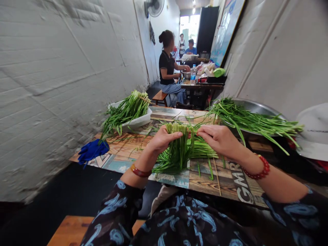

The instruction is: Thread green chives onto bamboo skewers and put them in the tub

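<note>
over the table [202, 182], the left hand [164, 138] grasps a bunch of green stalks [180, 147], pale ends up; whether the right hand [217, 138], just right of it, grips anything, i cannot tell. farther left stands a white tray [140, 121].

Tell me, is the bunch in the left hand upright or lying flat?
Upright: the left hand grips the bunch of greens with the pale stem ends up and the leaves hanging below.

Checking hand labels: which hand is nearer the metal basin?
Right. The right hand is left of the metal basin, on its near side; the left hand is farther left, holding a bunch of green stalks.
</note>
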